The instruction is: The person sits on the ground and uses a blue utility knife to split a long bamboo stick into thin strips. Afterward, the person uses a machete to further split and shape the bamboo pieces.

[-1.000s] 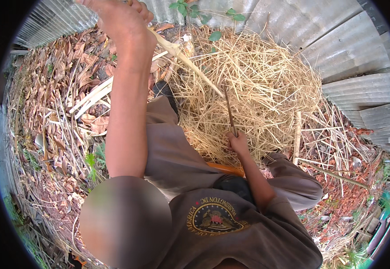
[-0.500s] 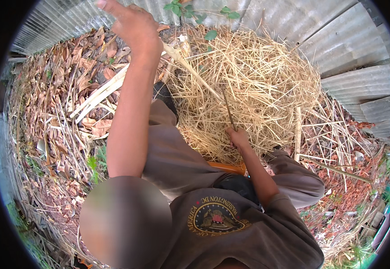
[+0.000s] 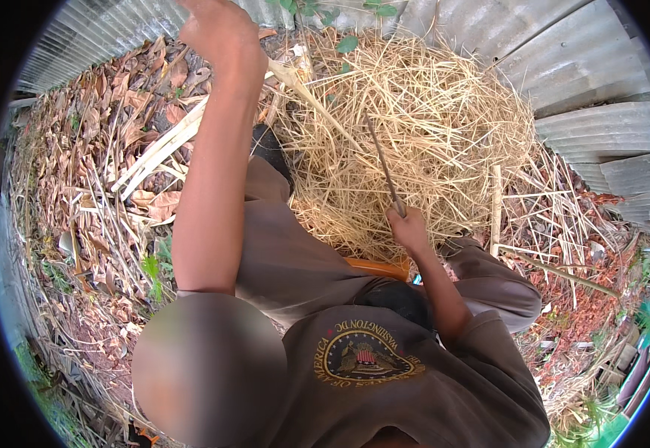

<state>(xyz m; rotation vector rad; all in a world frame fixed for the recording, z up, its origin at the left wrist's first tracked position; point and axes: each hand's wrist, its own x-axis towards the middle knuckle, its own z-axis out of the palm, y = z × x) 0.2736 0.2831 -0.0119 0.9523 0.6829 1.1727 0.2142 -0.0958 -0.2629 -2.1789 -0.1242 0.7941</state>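
Note:
My left hand (image 3: 224,33) is at the upper left, its fingers curled and partly cut off by the picture's edge. A pale, split bamboo-like strip (image 3: 310,97) runs from under that hand and wrist down to the right; the grip itself is hidden. My right hand (image 3: 408,226), near the middle, is closed round the handle of a long, narrow dark knife (image 3: 382,160). Its blade points up and slightly left, close to the strip's lower end. Both are over a heap of thin straw-coloured shavings (image 3: 429,127) in front of my legs.
Several pale split strips (image 3: 164,142) lie on dry leaves beyond my left forearm. A pale stick (image 3: 497,209) stands by the heap's right side, with a longer rod (image 3: 564,272) below. Corrugated metal sheets (image 3: 601,134) border the far and right sides. Something orange (image 3: 377,267) shows by my lap.
My right hand has moved slightly right with the knife, and more of the blade shows. My left hand stays by the strip. The whole view has shifted a little.

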